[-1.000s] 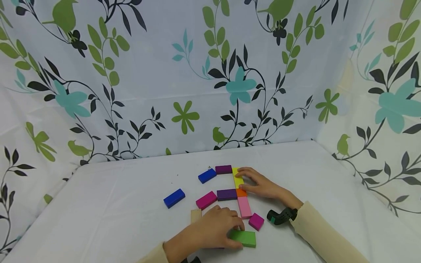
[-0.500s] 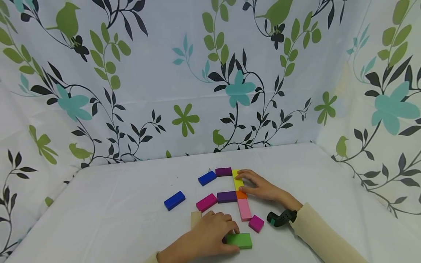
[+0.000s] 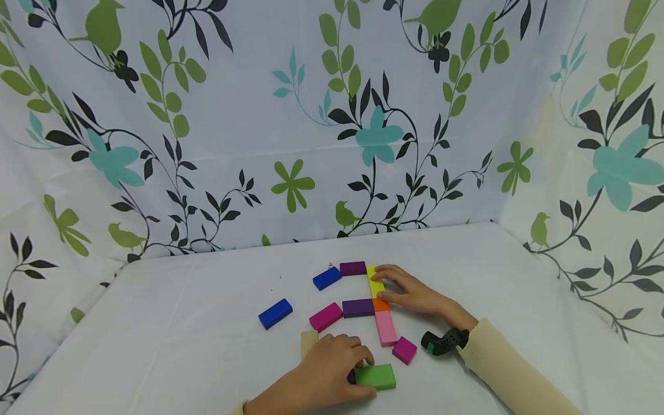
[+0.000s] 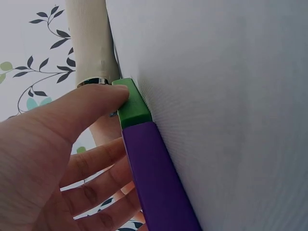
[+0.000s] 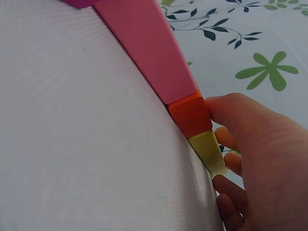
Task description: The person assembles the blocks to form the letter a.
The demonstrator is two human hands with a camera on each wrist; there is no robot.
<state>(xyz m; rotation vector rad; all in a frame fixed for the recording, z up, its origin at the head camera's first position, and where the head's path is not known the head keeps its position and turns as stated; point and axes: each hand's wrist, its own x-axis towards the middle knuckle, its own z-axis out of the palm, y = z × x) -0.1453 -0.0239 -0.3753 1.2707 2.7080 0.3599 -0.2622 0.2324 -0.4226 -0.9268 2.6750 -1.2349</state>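
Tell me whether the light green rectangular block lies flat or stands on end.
Lying flat. The light green rectangular block has its broad face up in the head view, and the left hand grips one end.

In the head view, looking forward and down from above the white table (image 3: 181, 323), wide enough to take in the left hand (image 3: 331, 369), the right hand (image 3: 415, 294) and, farther away, the patterned cloth (image 3: 228, 132). In the left wrist view, looking from very near and low along the white table, rolled sideways, past the left hand toward the right sleeve (image 4: 91, 38); shared with the head view, the green block (image 4: 133, 107). In the right wrist view, as low, near and rolled, facing along the pink block (image 5: 149, 48) and the orange block (image 5: 191, 115) to the yellow block (image 5: 207, 149); these three also shared with the head view.
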